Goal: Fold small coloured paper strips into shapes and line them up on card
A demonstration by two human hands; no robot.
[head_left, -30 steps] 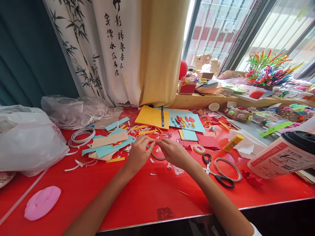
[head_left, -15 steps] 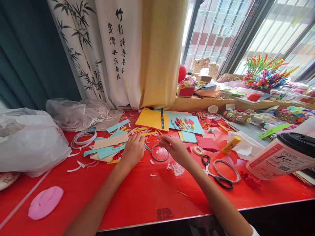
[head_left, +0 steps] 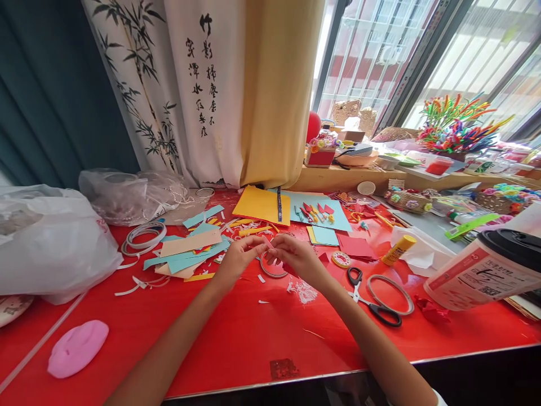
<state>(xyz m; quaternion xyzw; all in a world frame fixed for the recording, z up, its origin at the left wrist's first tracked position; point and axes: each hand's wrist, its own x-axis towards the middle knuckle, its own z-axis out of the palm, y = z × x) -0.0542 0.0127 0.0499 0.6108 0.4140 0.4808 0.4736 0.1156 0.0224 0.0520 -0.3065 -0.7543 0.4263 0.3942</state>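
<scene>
My left hand (head_left: 240, 258) and my right hand (head_left: 299, 258) meet above the red table, both closed with fingertips pinching a small pink strip (head_left: 267, 243). Its material is too small to tell. Beneath the fingers lies a tape ring (head_left: 274, 274), partly covered by my right hand. White paper shreds (head_left: 305, 291) are scattered just below that hand. To the left of my left hand is a loose heap of cut strips, with a tan strip (head_left: 191, 244) over blue ones (head_left: 186, 260). A yellow sheet (head_left: 260, 206) lies behind the hands.
Scissors (head_left: 367, 301), another tape ring (head_left: 389, 294) and a glue stick (head_left: 398, 250) lie to the right, near a large paper cup (head_left: 482, 270). Small paper flowers (head_left: 315, 213) rest on a blue sheet. A white plastic bag (head_left: 54, 242) and pink clay (head_left: 78, 348) are at left.
My left hand has moved right from the strip heap to meet my right hand. Its fingers now pinch the pink strip together with the right hand's fingers.
</scene>
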